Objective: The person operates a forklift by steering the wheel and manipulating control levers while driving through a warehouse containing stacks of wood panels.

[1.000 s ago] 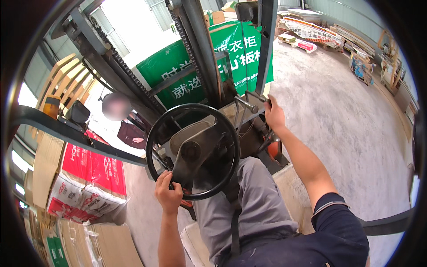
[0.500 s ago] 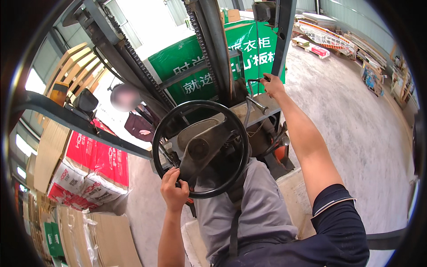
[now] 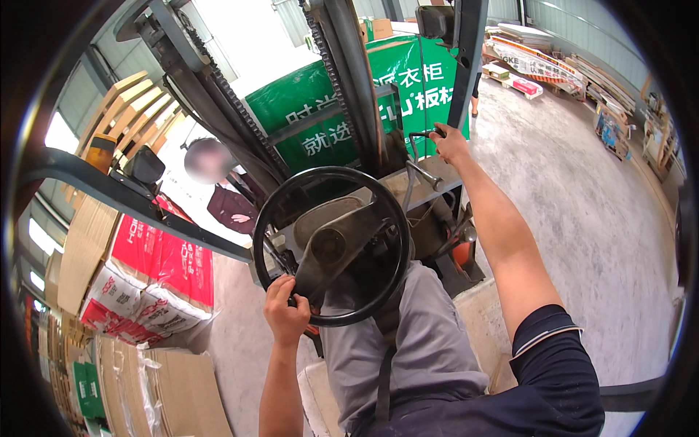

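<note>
My left hand (image 3: 286,309) grips the lower left of a black steering wheel (image 3: 328,246), its fingers curled around a small knob on the rim. My right arm reaches forward, and my right hand (image 3: 451,146) is closed on a black-handled control lever (image 3: 418,135) of this forklift. Just below that hand stands another lever (image 3: 435,182) with a rounded end. Ahead, behind the dark mast (image 3: 357,87) with its chains, is a big load wrapped in green printed sheeting (image 3: 429,73).
Left of the mast stands a person (image 3: 233,207) in dark clothes. Stacked boards in red and white wrap (image 3: 171,255) and brown board stacks (image 3: 182,390) line the left. Part of another person's leg (image 3: 475,98) shows beyond the right post. Board piles (image 3: 539,58) lie far right on pale floor.
The whole view has shifted slightly. A leg now shows beyond the right post. Both my hands keep their holds on the wheel knob and the lever.
</note>
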A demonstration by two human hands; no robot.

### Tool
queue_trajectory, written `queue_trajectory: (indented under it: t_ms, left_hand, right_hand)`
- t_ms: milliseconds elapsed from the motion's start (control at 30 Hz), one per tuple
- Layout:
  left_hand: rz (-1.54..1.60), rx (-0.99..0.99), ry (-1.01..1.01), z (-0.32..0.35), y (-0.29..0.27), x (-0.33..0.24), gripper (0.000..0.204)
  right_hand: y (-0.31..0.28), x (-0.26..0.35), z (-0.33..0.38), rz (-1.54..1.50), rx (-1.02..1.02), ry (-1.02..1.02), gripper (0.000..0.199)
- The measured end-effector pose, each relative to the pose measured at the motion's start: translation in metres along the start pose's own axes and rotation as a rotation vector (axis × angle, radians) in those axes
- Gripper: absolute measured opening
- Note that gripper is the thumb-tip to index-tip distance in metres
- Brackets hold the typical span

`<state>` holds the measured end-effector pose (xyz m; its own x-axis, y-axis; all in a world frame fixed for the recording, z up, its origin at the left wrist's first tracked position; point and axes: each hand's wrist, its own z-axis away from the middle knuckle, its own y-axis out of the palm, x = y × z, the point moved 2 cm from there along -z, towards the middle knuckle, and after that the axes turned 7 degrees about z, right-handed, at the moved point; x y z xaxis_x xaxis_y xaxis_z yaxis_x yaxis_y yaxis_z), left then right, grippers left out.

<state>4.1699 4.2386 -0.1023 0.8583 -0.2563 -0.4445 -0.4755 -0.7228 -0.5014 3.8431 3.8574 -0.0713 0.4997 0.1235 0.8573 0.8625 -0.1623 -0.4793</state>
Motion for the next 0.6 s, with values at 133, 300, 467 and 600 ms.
queue_trajectory:
  t_ms: [133,300,467,600]
  left_hand:
    - [-0.005,0.005,0.017,-0.001,0.0,-0.001,0.027]
    - [-0.004,-0.008,0.016,-0.002,0.001,0.001,0.027]
    - [-0.016,0.002,0.026,-0.002,0.0,0.004,0.028]
    - [-0.002,-0.008,0.041,-0.004,0.003,0.004,0.027]
  right_hand:
    - [-0.002,0.001,0.002,0.002,0.017,0.023,0.047]
    - [-0.004,0.002,0.002,-0.036,0.012,0.008,0.047]
    - [0.0,0.0,0.007,-0.116,-0.009,0.016,0.047]
    - [-0.002,-0.018,0.012,-0.105,-0.037,-0.061,0.047]
